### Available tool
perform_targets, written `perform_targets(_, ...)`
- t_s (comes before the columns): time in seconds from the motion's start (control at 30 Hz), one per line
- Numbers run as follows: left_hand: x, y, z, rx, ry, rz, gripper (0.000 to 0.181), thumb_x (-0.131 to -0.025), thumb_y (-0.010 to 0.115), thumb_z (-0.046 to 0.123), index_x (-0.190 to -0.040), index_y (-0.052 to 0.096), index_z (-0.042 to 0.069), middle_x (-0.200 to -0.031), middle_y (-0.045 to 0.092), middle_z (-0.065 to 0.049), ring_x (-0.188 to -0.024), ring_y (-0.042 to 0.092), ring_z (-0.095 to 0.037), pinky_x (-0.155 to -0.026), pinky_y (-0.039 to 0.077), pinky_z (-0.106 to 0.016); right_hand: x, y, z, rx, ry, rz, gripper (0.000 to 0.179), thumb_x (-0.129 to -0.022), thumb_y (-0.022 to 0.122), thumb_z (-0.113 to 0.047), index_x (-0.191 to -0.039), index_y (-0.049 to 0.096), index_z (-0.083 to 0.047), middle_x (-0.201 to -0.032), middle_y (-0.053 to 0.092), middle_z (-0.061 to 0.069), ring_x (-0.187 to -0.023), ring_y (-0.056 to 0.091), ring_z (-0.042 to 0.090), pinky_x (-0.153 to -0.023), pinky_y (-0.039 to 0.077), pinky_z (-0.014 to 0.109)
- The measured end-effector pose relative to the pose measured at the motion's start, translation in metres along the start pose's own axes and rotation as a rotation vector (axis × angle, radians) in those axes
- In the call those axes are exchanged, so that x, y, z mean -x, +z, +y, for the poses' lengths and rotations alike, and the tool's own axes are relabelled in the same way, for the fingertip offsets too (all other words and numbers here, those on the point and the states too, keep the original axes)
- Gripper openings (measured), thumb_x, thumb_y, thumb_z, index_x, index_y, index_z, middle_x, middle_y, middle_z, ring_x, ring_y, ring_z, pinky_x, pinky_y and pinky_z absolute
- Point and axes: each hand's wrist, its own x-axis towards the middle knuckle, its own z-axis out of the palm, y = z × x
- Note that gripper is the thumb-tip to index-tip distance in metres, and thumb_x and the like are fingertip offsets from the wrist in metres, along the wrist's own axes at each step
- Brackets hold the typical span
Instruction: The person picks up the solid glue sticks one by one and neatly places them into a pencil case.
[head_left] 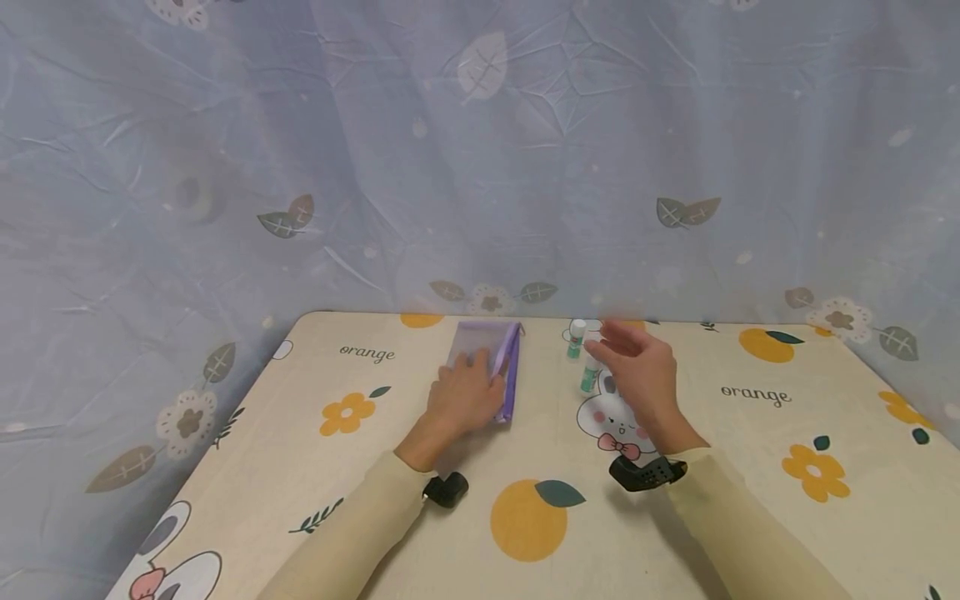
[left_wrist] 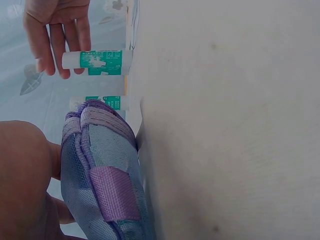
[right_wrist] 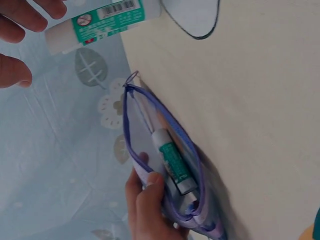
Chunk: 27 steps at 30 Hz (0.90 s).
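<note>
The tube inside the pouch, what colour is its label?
The tube's label is green, best seen in the right wrist view.

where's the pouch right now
In the head view, the pouch is near the far edge of the table, held by the left hand, just left of the two upright glue sticks.

Glue sticks [head_left: 590, 377] between right hand [head_left: 639, 367] and pouch [head_left: 512, 375]; free gap beside pouch.

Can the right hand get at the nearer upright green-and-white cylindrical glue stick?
Likely yes: the open right hand hovers beside the glue stick, nothing visible between them; the purple-trimmed mesh pouch in the left hand lies aside.
</note>
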Motion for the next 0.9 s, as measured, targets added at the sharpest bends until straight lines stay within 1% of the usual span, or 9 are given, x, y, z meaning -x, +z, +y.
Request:
perform_targets(0.23, 0.001, 0.0, 0.0, -0.002, 0.002, 0.005, 0.056, -0.107, 0.044, 0.036, -0.156, 0.046, 0.008, -0.144, 0.057, -0.025, -0.121, 0.058, -0.054, -0.1, 0.05, -0.066, 0.0, 0.004, 0.008, -0.018, 0.042, -0.015, 0.059, -0.101, 0.074, -0.032, -0.154, 0.056, -0.015, -0.153, 0.063, 0.009, -0.139, 0.063, 0.027, -0.12, 0.046, 0.046)
perform_targets(0.43, 0.001, -0.001, 0.001, -0.006, 0.004, -0.002, 0.056, -0.108, 0.044, 0.036, -0.156, 0.046, 0.008, -0.145, 0.056, -0.025, -0.121, 0.058, -0.054, -0.099, 0.05, -0.067, -0.001, 0.008, 0.015, 0.037, 0.067, -0.013, 0.054, -0.102, 0.073, -0.033, -0.152, 0.059, -0.017, -0.15, 0.065, 0.008, -0.142, 0.06, 0.027, -0.117, 0.049, 0.046)
perform_targets(0.53, 0.001, 0.0, 0.0, -0.007, 0.004, -0.002, 0.056, -0.107, 0.044, 0.036, -0.156, 0.046, 0.009, -0.145, 0.056, -0.025, -0.121, 0.058, -0.054, -0.099, 0.05, -0.067, -0.001, 0.01, 0.018, 0.063, 0.075, -0.018, 0.052, -0.101, 0.073, -0.033, -0.15, 0.061, -0.017, -0.148, 0.066, 0.01, -0.14, 0.06, 0.028, -0.115, 0.05, 0.046)
perform_targets(0.77, 0.001, 0.0, 0.0, -0.01, 0.003, -0.001, 0.055, -0.107, 0.044, 0.036, -0.155, 0.047, 0.009, -0.144, 0.057, -0.025, -0.121, 0.058, -0.054, -0.099, 0.05, -0.066, 0.003, 0.015, 0.02, 0.125, 0.103, -0.03, 0.049, -0.101, 0.073, -0.031, -0.146, 0.065, -0.012, -0.141, 0.07, 0.017, -0.131, 0.064, 0.032, -0.107, 0.051, 0.045)
perform_targets(0.9, 0.002, -0.001, 0.001, -0.009, 0.008, -0.001, 0.054, -0.108, 0.044, 0.035, -0.154, 0.047, 0.008, -0.141, 0.058, -0.025, -0.12, 0.058, -0.054, -0.098, 0.05, -0.066, 0.005, 0.017, 0.025, 0.147, 0.123, -0.037, 0.047, -0.101, 0.073, -0.029, -0.143, 0.066, -0.009, -0.139, 0.071, 0.017, -0.13, 0.066, 0.032, -0.107, 0.05, 0.045)
